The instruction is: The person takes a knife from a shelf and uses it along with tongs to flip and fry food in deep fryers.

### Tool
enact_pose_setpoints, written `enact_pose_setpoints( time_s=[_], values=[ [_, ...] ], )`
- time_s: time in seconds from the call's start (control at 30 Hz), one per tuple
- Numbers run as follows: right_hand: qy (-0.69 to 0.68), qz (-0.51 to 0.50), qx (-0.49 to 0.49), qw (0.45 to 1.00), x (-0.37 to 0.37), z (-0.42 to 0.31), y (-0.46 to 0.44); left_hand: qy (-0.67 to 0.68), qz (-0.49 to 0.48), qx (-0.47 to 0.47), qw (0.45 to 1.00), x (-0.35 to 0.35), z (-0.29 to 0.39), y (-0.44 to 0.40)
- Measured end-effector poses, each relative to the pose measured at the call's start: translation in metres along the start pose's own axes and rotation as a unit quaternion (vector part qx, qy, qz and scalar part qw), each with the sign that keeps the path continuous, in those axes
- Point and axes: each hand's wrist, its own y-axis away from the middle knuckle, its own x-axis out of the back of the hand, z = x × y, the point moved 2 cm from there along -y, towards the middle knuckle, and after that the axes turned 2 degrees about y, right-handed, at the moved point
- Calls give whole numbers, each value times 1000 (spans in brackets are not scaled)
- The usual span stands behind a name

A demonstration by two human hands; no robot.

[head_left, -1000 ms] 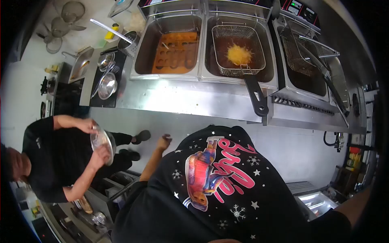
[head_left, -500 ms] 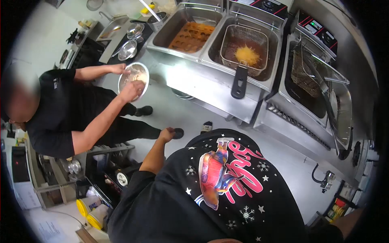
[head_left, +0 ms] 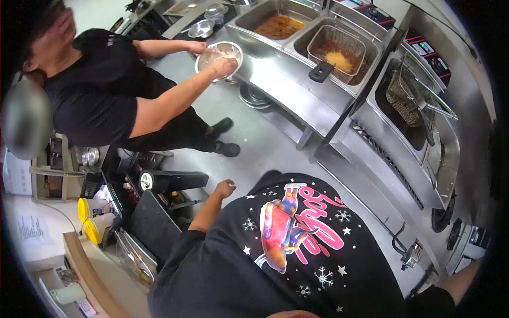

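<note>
My left hand (head_left: 226, 188) hangs low at my left side, fingers curled in with nothing visible in them. It is apart from the dark equipment near it, closest to a black long box-shaped unit (head_left: 183, 181). Only my right forearm (head_left: 462, 283) shows at the lower right edge; the hand itself is out of view. Ahead, a wire fryer basket (head_left: 339, 40) with a black handle (head_left: 321, 72) sits in a fryer vat, and a yellow clump of food (head_left: 338, 61) lies in it in the oil. Neither of my hands touches it.
To the left a co-worker holds a metal bowl (head_left: 204, 70) with one hand at its rim and the other in pale contents. Another vat (head_left: 278, 26) holds orange-brown pieces. At right is a fryer with a basket (head_left: 403, 98) and tongs. Yellow-lidded tubs (head_left: 93, 231) stand at lower left.
My view has turned, so the fryers sit higher and farther right, and more of the left-hand counter shows. My left hand stays low at my side. The co-worker still handles the bowl.
</note>
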Motion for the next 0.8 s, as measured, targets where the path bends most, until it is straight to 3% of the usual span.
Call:
enact_pose_setpoints(
  time_s=[0.13,0.4,0.5,0.7,0.8],
  values=[
    [-16,19,1,1000,9,14,8,-12,-10,26,1000,6,-29,13],
    [-16,47,14,999,45,31,19,2,59,-38,998,30,-24,49],
    [-26,59,11,998,53,36,28,19,30,-4,999,14,-38,60],
    [-23,86,5,996,68,47,43,-160,-68,-97,980,-32,-81,66],
    [-28,96,1,995,65,54,47,-92,-47,-59,993,-28,-78,66]
  ],
)
